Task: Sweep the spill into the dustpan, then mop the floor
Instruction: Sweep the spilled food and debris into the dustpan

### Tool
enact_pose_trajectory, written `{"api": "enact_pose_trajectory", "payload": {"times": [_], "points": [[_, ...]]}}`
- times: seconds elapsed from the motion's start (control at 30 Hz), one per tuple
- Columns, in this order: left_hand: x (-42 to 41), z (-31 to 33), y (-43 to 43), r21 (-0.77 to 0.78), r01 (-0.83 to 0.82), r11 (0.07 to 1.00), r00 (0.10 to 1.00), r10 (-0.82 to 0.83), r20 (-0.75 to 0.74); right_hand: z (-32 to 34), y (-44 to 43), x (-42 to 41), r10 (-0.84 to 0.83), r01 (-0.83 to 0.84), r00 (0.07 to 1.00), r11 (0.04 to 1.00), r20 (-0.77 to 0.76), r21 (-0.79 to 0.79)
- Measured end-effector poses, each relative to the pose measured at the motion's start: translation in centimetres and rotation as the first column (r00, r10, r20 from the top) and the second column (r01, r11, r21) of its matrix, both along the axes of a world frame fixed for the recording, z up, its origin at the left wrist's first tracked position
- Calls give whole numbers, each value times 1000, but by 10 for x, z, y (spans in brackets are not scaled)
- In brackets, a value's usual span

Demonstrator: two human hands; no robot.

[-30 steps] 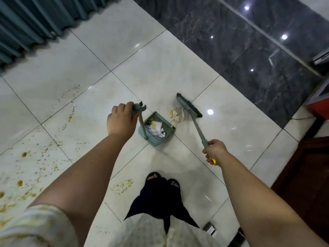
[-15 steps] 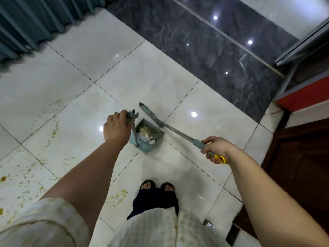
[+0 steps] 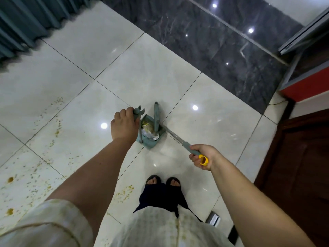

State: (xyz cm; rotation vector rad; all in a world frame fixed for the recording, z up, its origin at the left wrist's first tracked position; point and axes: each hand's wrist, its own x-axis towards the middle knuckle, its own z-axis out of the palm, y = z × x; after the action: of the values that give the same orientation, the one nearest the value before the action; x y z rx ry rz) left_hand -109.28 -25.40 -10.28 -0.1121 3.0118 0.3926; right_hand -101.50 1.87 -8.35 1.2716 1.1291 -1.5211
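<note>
My left hand (image 3: 124, 125) grips the top of the upright handle of a teal dustpan (image 3: 149, 143) that stands on the pale tiled floor. Crumpled paper and yellow scraps (image 3: 148, 130) lie inside the pan. My right hand (image 3: 202, 156) holds the yellow-tipped end of a grey-green broom; its shaft (image 3: 175, 136) runs up-left, and the broom head (image 3: 156, 116) stands across the pan's mouth. Yellow-brown spill specks (image 3: 35, 168) are scattered over the tiles at the left, with a small patch (image 3: 125, 191) near my feet.
Teal curtains (image 3: 26, 20) hang at the upper left. A dark marble strip (image 3: 204, 38) crosses the upper right. A red-and-white cabinet (image 3: 306, 86) and dark wooden furniture (image 3: 302, 157) stand at the right. My sandalled feet (image 3: 162, 181) are just below the dustpan.
The broom head has swung left from beside loose scraps on the floor to the dustpan's mouth, and those scraps are now in the pan. My view has shifted right.
</note>
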Motion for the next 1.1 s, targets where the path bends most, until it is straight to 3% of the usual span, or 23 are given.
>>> {"api": "enact_pose_trajectory", "payload": {"times": [0.13, 0.33, 0.6, 0.87, 0.93, 1.0, 1.1], "points": [[4, 3, -3, 30, -1, 1000, 1000, 0, 21, 29, 7, -1, 86, -75, 992, 991, -93, 112], [4, 4, -4, 48, 8, 999, 1000, -9, 25, 19, 4, -1, 3, 43, 969, 983, -247, 180], [3, 1, -4, 36, 14, 999, 1000, -15, 6, -12, -18, 16, 151, -127, 983, 970, -102, 209], [5, 7, -5, 192, -77, 978, 996, 67, 56, 16, -4, 24, 391, -301, 909, 856, -145, 419], [1, 12, -6, 330, -177, 927, 978, 130, 162, 17, -6, 24, 451, -341, 881, 815, -143, 468], [-2, 17, -8, 495, -322, 807, 932, 178, 316, 13, -10, 26, 498, -369, 856, 777, -139, 510], [-6, 19, -13, 550, -448, 704, 862, 177, 475, -3, -18, 32, 551, -405, 825, 729, -123, 552]]}}
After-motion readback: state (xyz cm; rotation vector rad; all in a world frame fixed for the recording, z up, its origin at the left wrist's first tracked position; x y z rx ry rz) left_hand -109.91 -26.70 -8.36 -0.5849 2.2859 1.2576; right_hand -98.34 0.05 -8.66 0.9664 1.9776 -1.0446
